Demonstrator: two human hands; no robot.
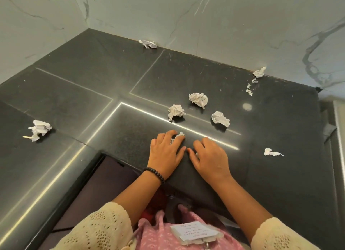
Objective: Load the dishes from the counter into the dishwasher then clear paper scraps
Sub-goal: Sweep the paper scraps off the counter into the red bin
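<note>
Several crumpled white paper scraps lie on the dark stone counter [93, 85]. My left hand [165, 150] rests palm down near the front edge, its fingers curled over a small paper scrap [179, 135]. My right hand [210, 157] lies flat beside it, with a sliver of white just showing under its thumb. Beyond my hands lie three balls: one [175, 111], one [198, 99] and one [220, 118]. Others lie at the left [39, 129], the right [272, 152], against the back wall [148, 44] and in the far right corner [259, 72]. No dishes or dishwasher are visible.
Marble-look walls [224, 22] close the counter at the back and left, forming a corner. The counter is L-shaped, with its front edge [61, 178] running diagonally beside me. Tiny torn bits [249, 90] lie near the far right corner. The counter ends at the right edge [320, 119].
</note>
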